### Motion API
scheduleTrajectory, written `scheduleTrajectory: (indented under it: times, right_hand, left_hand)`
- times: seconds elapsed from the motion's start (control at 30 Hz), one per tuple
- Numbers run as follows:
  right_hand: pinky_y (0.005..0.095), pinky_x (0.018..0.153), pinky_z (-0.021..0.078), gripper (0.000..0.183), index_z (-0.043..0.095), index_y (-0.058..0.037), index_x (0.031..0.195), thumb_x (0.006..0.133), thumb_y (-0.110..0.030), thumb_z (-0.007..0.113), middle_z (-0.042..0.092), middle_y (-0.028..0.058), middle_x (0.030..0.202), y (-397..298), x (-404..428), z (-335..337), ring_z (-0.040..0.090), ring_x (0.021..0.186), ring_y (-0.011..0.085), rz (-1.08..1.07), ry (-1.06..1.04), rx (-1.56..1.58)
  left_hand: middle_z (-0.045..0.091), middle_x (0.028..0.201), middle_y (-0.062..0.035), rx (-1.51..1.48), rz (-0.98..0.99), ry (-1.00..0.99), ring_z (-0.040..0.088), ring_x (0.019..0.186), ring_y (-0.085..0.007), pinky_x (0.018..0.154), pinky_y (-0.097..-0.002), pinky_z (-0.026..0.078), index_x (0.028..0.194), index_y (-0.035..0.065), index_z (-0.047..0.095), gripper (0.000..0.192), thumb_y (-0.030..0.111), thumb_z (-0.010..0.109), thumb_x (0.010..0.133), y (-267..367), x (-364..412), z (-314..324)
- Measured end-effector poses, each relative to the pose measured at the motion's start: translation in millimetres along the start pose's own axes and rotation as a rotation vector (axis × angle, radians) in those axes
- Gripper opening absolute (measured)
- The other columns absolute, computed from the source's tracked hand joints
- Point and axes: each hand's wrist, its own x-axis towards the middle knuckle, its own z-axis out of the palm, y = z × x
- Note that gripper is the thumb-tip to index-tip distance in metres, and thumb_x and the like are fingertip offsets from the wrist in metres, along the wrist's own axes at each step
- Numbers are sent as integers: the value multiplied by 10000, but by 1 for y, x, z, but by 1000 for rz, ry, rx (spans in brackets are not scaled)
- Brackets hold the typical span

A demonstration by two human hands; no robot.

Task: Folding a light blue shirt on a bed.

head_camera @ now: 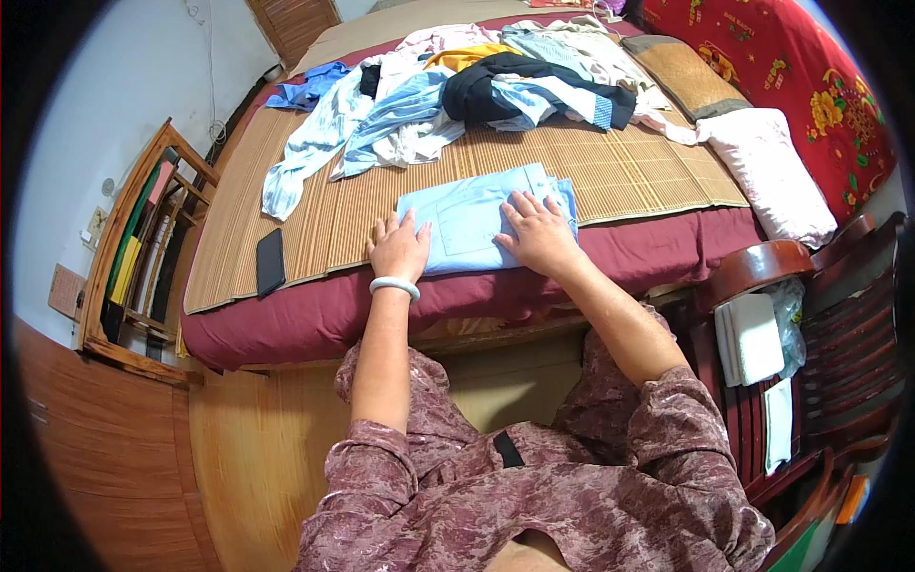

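A light blue shirt (457, 214), folded into a flat rectangle, lies at the front edge of a bamboo mat (615, 171) on the bed. My left hand (400, 249) rests at the shirt's left edge, fingers spread and pointing away from me. A pale bangle circles that wrist. My right hand (537, 234) lies flat on the right part of the shirt with its fingers apart. Neither hand grips the cloth. A pocket outline shows on the shirt between the hands, and a button is visible near its far right corner.
A heap of loose clothes (422, 100) spreads across the mat's far half. A black smartphone (270, 262) lies to the left. On the right are a rolled white cloth (772, 171), a pillow (686, 75) and a wooden bench (843, 357) holding folded white towels (750, 339).
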Motion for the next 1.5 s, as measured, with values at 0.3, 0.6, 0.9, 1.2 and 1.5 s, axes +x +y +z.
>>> scheduleTrajectory:
  times: [0.3, 0.6, 0.9, 1.2, 1.5]
  right_hand:
    - [608, 1140, 256, 474, 590, -53, 1308, 923, -330, 606, 540, 156, 1394, -29, 15, 4, 448, 1372, 294, -205, 46, 92]
    - [608, 1161, 204, 626, 521, -134, 1423, 941, -534, 504, 437, 130, 1520, -7, 42, 14, 348, 1450, 270, -13, -92, -11]
    - [589, 1173, 204, 716, 350, -176, 1536, 952, -572, 473, 349, 110, 1582, 41, 54, 4, 315, 1469, 259, 303, -222, 137]
    - [584, 1173, 207, 674, 379, -141, 1517, 963, -514, 469, 371, 158, 1560, 36, 41, -11, 345, 1451, 300, 418, -230, 188]
    - [595, 1167, 198, 584, 485, -107, 1445, 964, -438, 521, 420, 161, 1527, -6, 25, 17, 334, 1457, 288, 20, 10, 18]
  left_hand:
    - [503, 1458, -142, -39, 385, 236, 360, 1422, -349, 1153, -580, 243, 1312, 137, 624, 410, 329, 559, 956, 32, -10, 8]
    - [469, 1503, -128, 61, 285, 7, 402, 1407, -334, 1142, -568, 269, 1391, 183, 564, 506, 466, 487, 979, 41, 2, 14]
    - [404, 1552, -117, 3, 172, -81, 330, 1455, -310, 1161, -550, 251, 1456, 176, 492, 609, 544, 453, 973, 25, 14, 7]
    - [395, 1559, -109, -70, 37, -86, 301, 1469, -303, 1166, -574, 226, 1446, 166, 504, 574, 507, 452, 987, 10, 14, 4]
    - [504, 1474, -121, 10, 367, 33, 402, 1410, -320, 1143, -585, 242, 1382, 175, 576, 490, 446, 493, 982, 50, -8, 11]
